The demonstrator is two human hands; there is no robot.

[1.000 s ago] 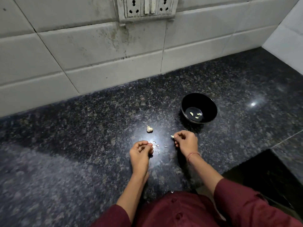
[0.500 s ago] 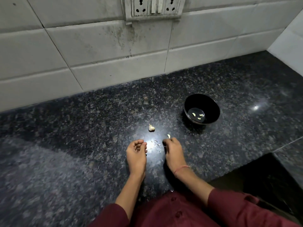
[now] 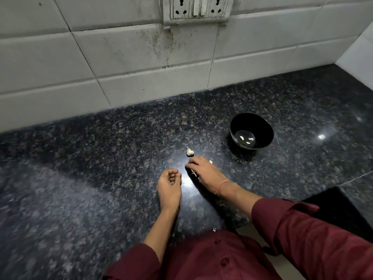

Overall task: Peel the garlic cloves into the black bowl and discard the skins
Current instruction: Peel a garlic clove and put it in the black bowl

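Note:
The black bowl [image 3: 262,126] stands on the dark granite counter at the right, with three peeled cloves [image 3: 247,139] in its bottom. A small unpeeled garlic piece [image 3: 190,152] lies left of the bowl. My right hand [image 3: 203,171] rests palm down just in front of that piece, fingers stretched left over thin skin scraps [image 3: 193,173]. One pale clove [image 3: 210,162] lies on the counter against the hand's far side. My left hand [image 3: 169,185] rests on the counter to the left, fingers curled in, with nothing visible in it.
A white tiled wall [image 3: 141,57] with a socket panel [image 3: 196,8] backs the granite counter [image 3: 101,158]. The side wall closes off the right corner. A dark gap [image 3: 343,211] drops off at the counter's front right edge.
My right hand moved left from near the bowl and lowered flat over the skins. The clove it held now lies beside it. The left hand stayed curled in place.

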